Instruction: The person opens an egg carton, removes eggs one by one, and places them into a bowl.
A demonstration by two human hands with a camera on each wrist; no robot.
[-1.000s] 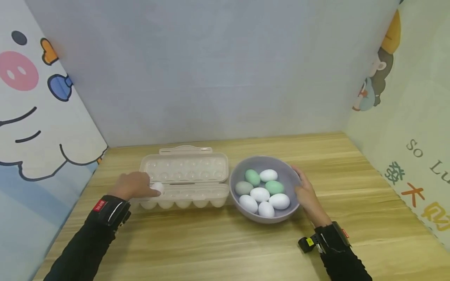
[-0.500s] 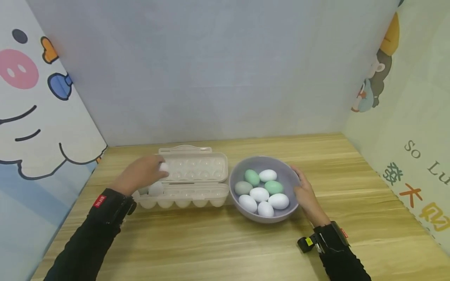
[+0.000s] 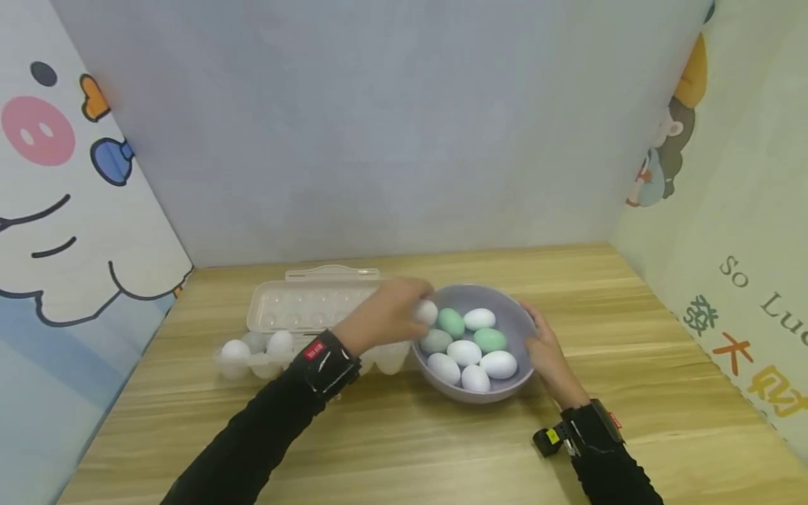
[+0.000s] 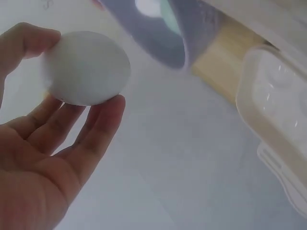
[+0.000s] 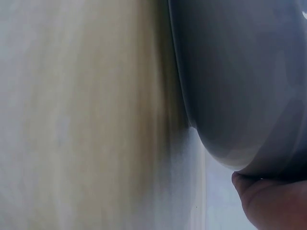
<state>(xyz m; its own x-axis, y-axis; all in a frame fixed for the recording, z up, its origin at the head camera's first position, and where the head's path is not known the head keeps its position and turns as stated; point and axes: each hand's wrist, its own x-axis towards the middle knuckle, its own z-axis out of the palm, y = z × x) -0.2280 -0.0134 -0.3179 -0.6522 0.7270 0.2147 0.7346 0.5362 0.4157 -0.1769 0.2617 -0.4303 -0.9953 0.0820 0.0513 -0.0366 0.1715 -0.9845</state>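
My left hand (image 3: 388, 315) pinches a white egg (image 4: 88, 68) between thumb and fingertips, close by the left rim of a grey-purple bowl (image 3: 520, 330). Several white eggs, two green eggs (image 3: 489, 340) and a grey egg (image 3: 435, 341) lie inside that bowl. At its right side, my right hand (image 3: 551, 354) grips the rim; in the right wrist view only part of the hand shows against the outer wall. A clear plastic egg carton (image 3: 297, 306) lies with its lid back on the left, partly hidden by my left arm. White eggs (image 3: 280, 344) and a greyish egg (image 3: 254, 342) sit at its left end.
A wooden table (image 3: 404, 449) carries the carton and bowl. Behind it rises a plain pale backdrop (image 3: 379, 140), with cartoon-printed panels (image 3: 82, 196) to the left and right. A small black camera (image 3: 547, 442) juts from my right wrist.
My left hand has lifted from the carton's left end and travelled right to the bowl with a white egg. The eggs left in the carton are now uncovered. My right hand stays on the rim.
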